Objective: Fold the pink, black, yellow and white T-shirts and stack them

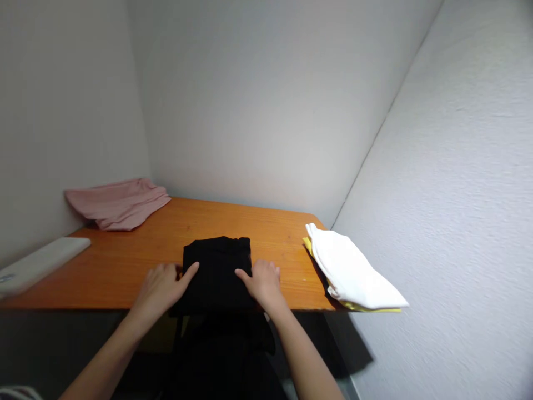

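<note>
A folded black garment (219, 275) lies at the front edge of the wooden table, roughly square, with a gathered-looking far edge. Its exact kind cannot be told. My left hand (164, 286) grips its left side, thumb on top and fingers curled at the edge. On the opposite side my right hand (263, 284) holds it the same way, the thumb resting on the cloth and the other fingers around the right edge. Parts of the fingers of both hands are hidden.
The orange-brown wooden table (200, 218) stands against grey-white walls. A crumpled pink cloth (120, 203) lies at the back left, with a white flat object (45, 261) nearer on that side. At the right, a white folded cloth (350, 269) tops yellow and dark cloth, overhanging the front edge.
</note>
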`<move>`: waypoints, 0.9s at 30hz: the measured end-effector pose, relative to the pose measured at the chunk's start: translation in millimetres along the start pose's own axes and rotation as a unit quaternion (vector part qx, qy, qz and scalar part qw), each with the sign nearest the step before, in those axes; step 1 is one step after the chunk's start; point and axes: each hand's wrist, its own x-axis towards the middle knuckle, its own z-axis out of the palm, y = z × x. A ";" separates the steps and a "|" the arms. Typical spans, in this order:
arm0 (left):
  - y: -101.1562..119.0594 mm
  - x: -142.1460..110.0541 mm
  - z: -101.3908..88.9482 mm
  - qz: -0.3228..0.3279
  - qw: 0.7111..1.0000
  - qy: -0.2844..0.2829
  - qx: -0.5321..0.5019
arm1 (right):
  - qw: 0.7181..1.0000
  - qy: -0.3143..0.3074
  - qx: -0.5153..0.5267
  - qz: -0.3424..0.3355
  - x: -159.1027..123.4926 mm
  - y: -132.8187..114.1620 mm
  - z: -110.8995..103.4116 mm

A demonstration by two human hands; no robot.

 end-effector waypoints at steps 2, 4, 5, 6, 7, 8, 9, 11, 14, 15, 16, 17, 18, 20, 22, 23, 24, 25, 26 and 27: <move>0.6 7.0 5.2 0.000 1.000 -0.016 -0.016 | 0.999 -0.009 0.036 -0.018 -2.3 0.3 2.4; 8.1 10.8 12.8 -0.010 0.995 -0.018 -0.093 | 0.996 -0.009 0.082 -0.042 -4.0 5.5 0.8; 15.4 10.6 16.6 -0.019 0.989 -0.019 -0.148 | 0.993 -0.004 0.105 -0.051 -4.7 10.4 -1.9; 25.5 8.9 19.6 -0.027 0.978 -0.020 -0.208 | 0.991 0.007 0.124 -0.054 -5.7 16.8 -6.2; 38.5 5.6 21.4 -0.032 0.964 -0.023 -0.264 | 0.988 0.024 0.140 -0.053 -6.9 24.8 -12.7; 54.4 1.1 21.8 -0.029 0.950 -0.028 -0.311 | 0.986 0.046 0.152 -0.051 -8.6 34.3 -21.7; 73.1 -3.9 20.7 -0.014 0.937 -0.034 -0.348 | 0.983 0.073 0.162 -0.048 -10.6 45.2 -33.4; 117.6 -13.5 15.3 0.037 0.914 -0.033 -0.403 | 0.972 0.141 0.179 -0.049 -15.2 71.6 -65.4; 195.4 -21.5 8.3 0.134 0.872 -0.018 -0.471 | 0.944 0.256 0.199 -0.057 -19.7 122.9 -127.2; 222.0 -22.3 8.8 0.166 0.851 -0.021 -0.498 | 0.934 0.290 0.202 -0.056 -19.7 142.9 -147.5; 247.7 -22.5 11.8 0.192 0.827 -0.030 -0.528 | 0.926 0.314 0.204 -0.054 -18.8 164.1 -165.7; 271.8 -22.4 17.4 0.207 0.803 -0.051 -0.557 | 0.920 0.329 0.208 -0.052 -17.2 186.1 -180.6; 293.6 -22.3 25.8 0.210 0.783 -0.080 -0.580 | 0.916 0.334 0.216 -0.046 -15.2 208.5 -191.3; 327.1 -23.1 49.8 0.189 0.761 -0.150 -0.602 | 0.924 0.310 0.224 -0.011 -11.7 251.5 -198.7; 343.8 -25.9 78.8 0.161 0.762 -0.216 -0.589 | 0.953 0.236 0.182 0.056 -11.3 287.3 -189.7; 345.5 -27.7 92.9 0.156 0.765 -0.241 -0.576 | 0.966 0.192 0.147 0.088 -12.3 300.8 -181.3; 343.2 -29.4 105.3 0.156 0.767 -0.261 -0.565 | 0.976 0.152 0.112 0.112 -13.5 310.9 -172.0; 337.5 -30.4 115.5 0.160 0.770 -0.278 -0.552 | 0.981 0.123 0.084 0.124 -14.4 317.4 -162.9; 329.0 -30.5 122.9 0.164 0.775 -0.289 -0.538 | 0.984 0.110 0.065 0.125 -14.2 320.6 -154.8; 318.5 -29.5 127.2 0.170 0.783 -0.291 -0.523 | 0.985 0.112 0.052 0.117 -12.3 320.9 -148.2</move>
